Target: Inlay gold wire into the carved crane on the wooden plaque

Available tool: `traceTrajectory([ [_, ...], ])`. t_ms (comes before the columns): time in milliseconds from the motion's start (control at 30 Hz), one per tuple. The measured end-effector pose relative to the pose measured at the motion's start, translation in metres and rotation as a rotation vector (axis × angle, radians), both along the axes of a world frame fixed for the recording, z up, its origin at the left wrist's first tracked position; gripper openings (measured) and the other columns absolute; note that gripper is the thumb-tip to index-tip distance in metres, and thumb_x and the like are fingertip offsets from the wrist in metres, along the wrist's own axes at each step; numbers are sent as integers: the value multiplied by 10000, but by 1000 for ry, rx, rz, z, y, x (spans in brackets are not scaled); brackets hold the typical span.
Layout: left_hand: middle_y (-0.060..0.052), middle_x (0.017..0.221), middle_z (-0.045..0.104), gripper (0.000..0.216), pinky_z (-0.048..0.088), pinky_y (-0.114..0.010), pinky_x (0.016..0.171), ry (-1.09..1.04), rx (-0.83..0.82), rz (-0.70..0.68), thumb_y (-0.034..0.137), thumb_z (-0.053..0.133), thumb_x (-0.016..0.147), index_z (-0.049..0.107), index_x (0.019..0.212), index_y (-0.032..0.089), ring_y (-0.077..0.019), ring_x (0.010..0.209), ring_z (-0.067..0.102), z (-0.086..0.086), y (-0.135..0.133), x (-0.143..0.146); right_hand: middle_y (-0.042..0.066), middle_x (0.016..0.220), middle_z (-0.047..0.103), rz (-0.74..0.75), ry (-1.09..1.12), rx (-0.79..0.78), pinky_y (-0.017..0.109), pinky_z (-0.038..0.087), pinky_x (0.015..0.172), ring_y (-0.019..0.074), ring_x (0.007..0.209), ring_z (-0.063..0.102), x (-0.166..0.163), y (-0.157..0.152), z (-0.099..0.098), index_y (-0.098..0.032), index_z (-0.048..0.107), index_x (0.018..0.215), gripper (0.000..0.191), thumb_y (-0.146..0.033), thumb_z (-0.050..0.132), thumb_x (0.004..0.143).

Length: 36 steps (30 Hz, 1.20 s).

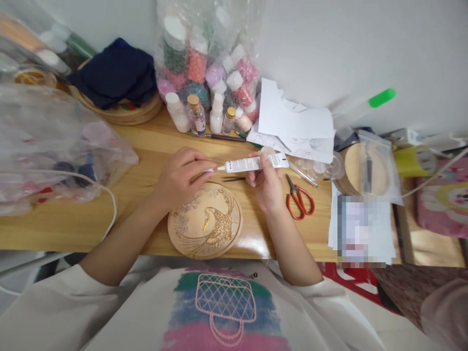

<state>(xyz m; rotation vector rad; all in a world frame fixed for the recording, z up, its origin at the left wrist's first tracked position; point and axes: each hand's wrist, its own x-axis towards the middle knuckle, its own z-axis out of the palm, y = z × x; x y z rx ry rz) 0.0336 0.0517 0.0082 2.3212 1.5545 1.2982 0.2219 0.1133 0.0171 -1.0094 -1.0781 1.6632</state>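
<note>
Has bare tabletop [256, 222] between carved disc [205, 221], front edge [252, 256] and right forearm [294, 246]; grips white tube [242, 165] in right hand [268, 184], pinches small white piece [208, 170] in left hand [184, 171].

White tube [244, 165]: print too small to read. Far bag of jars [210, 61] cut off above, pink case [444, 217] at right edge.

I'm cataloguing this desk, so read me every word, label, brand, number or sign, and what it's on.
Nothing reads with certainty.
White tube: print too small.
Tan-capped glass bottle: label too small.
T-shirt: small dark characters, unclear.
Pixelated patch: obscured.
</note>
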Motion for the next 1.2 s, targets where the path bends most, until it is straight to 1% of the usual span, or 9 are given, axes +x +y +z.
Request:
traceTrajectory([
  [167, -26, 862, 625, 74, 490, -307, 721, 49, 16, 8, 241, 587, 913, 647, 929, 200, -153, 811, 574, 0, 1, -2, -73, 478, 421, -148, 18, -3, 223, 195, 376, 58, 408, 324, 3, 3, 2, -205, 614, 716, 345, -542, 688, 716],
  [300, -20, 871, 636, 116, 494, -320, 764, 49, -41, 132, 298, 578, 919, 656, 915, 213, -159, 845, 587, -2, 2, -12, -88, 436, 373, -219, 90, -43, 225, 147, 364, 52, 376, 278, 16, 15, 2, -208, 611, 679, 342, -539, 699, 688],
  [400, -19, 902, 639, 149, 495, -344, 810, 88, -132, 258, 326, 562, 920, 668, 930, 222, -171, 891, 588, -6, 3, -20, -100, 396, 339, -136, 192, -93, 222, 143, 367, 49, 353, 234, 25, 21, 4, -217, 608, 668, 309, -506, 716, 670],
  [500, -22, 948, 635, 163, 492, -370, 839, 132, -202, 328, 321, 547, 915, 684, 933, 234, -191, 938, 579, -12, 4, -24, -109, 375, 319, -22, 269, -121, 220, 137, 367, 46, 340, 184, 26, 21, 8, -226, 596, 671, 283, -486, 708, 682],
  [667, -50, 999, 638, 155, 493, -413, 860, 141, -260, 344, 291, 600, 875, 717, 930, 207, -224, 970, 569, -16, 4, -25, -119, 367, 265, 89, 263, -123, 211, 137, 358, 49, 337, 148, 23, 15, 13, -231, 553, 661, 299, -486, 705, 688],
  [867, -51, 1015, 642, 139, 496, -429, 885, 124, -264, 343, 272, 625, 849, 711, 948, 224, -234, 993, 572, -19, 5, -25, -121, 377, 240, 116, 257, -130, 190, 138, 352, 42, 344, 147, 25, 17, 11, -223, 543, 664, 285, -458, 702, 694],
  [967, -47, 998, 641, 136, 501, -415, 885, 123, -216, 365, 278, 600, 867, 700, 949, 237, -228, 982, 583, -13, 4, -24, -123, 382, 240, 104, 245, -129, 186, 120, 341, 35, 337, 137, 22, 16, 11, -220, 527, 653, 292, -450, 704, 685],
  [1033, -45, 991, 638, 140, 504, -404, 872, 153, -188, 375, 288, 572, 887, 689, 955, 249, -224, 967, 589, -1, -1, -20, -125, 380, 250, 82, 236, -135, 183, 92, 331, 27, 332, 118, 20, 15, 12, -216, 505, 627, 311, -443, 716, 664],
  [1200, -75, 1000, 657, 218, 496, -420, 812, 362, -213, 301, 297, 487, 934, 667, 1013, 202, -254, 947, 598, 30, -37, 0, -134, 337, 250, 94, 229, -160, 173, 88, 305, 18, 291, 124, 18, 12, 12, -213, 513, 623, 304, -440, 712, 664],
])
